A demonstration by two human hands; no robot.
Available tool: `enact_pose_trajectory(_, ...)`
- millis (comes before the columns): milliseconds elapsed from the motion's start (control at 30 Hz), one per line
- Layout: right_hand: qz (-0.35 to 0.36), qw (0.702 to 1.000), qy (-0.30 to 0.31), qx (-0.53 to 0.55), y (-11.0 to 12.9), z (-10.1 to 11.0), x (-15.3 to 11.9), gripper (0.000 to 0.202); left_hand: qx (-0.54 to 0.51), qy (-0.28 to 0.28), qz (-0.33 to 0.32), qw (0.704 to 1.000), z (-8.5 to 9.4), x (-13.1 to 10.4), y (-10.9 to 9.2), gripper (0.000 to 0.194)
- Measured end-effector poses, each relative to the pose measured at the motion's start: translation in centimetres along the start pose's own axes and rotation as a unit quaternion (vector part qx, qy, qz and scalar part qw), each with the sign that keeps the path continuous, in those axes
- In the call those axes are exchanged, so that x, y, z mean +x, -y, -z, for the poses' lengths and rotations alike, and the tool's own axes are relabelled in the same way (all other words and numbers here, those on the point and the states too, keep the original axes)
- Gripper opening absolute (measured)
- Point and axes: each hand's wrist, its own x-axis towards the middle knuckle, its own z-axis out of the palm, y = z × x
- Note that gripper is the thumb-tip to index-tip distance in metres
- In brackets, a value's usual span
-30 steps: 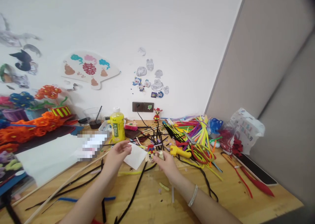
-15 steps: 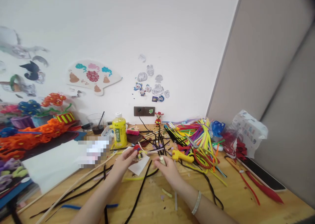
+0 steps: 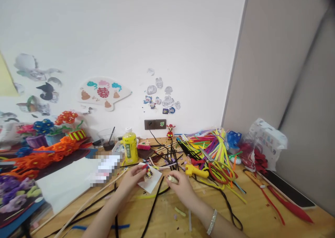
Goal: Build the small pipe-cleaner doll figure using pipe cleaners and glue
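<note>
My left hand (image 3: 135,176) is closed on a small pipe-cleaner figure (image 3: 148,173) in red, blue, yellow and black. The figure is over a white paper square (image 3: 151,185), and I cannot tell whether it touches the paper. To the right, my right hand (image 3: 183,189) is curled round a short cream-coloured cylinder (image 3: 172,179), its end pointing toward the figure. What kind of thing the cylinder is does not show. A yellow glue gun (image 3: 196,171) lies just beyond the right hand.
A yellow drink bottle (image 3: 130,149) stands behind the left hand. Black pipe cleaners (image 3: 154,206) cross the wooden table. Scissors (image 3: 206,155) rest on a colourful heap of pipe cleaners (image 3: 221,143). A little red-hatted figure (image 3: 170,131) stands by the wall; orange pipe-cleaner flowers (image 3: 56,152) lie at left.
The head view has shifted, so the scene sits lower in the picture. Both hands keep their holds, and more of the paper shows beneath the figure.
</note>
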Motion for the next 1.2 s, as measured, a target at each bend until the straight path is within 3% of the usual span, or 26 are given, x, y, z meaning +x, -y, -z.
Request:
enact_pose_trajectory(133, 0.024, 1.000, 0.003, -0.002, 0.6, -0.1, -0.3, 0.013, -0.020, 0.047, -0.007, 0.999, -1.5, -0.6, 0.0, 0.050)
enact_pose_trajectory(233, 0.069, 0.997, -0.004, -0.016, 0.7, 0.0, -0.5, 0.018, -0.011, 0.062, -0.029, 0.998, -2.4, -1.4, -0.5, 0.044)
enact_pose_trajectory(467, 0.156, 0.982, 0.019, -0.108, 0.8, 0.4, -0.9, 0.025, 0.025, 0.054, -0.059, 0.997, -3.2, -2.7, -1.5, 0.031)
enact_pose_trajectory(667, 0.240, 0.954, -0.019, -0.179, 0.4, 0.5, -0.8, 0.012, 0.014, 0.034, -0.047, 0.998, -3.8, -3.0, -1.1, 0.030)
enact_pose_trajectory(933, 0.321, 0.913, -0.032, -0.251, -0.1, 0.2, -0.9, 0.021, 0.012, 0.011, -0.037, 0.999, -4.3, -3.0, -0.5, 0.031)
enact_pose_trajectory(1067, 0.304, 0.916, -0.006, -0.263, -0.1, 0.4, -0.6, 0.015, 0.139, 0.016, -0.071, 0.988, -2.9, -1.6, 0.2, 0.040)
enact_pose_trajectory(1200, 0.168, 0.939, -0.004, -0.298, -0.3, 1.3, 0.3, 0.018, 0.215, -0.008, -0.083, 0.973, 0.1, 0.3, 0.9, 0.042)
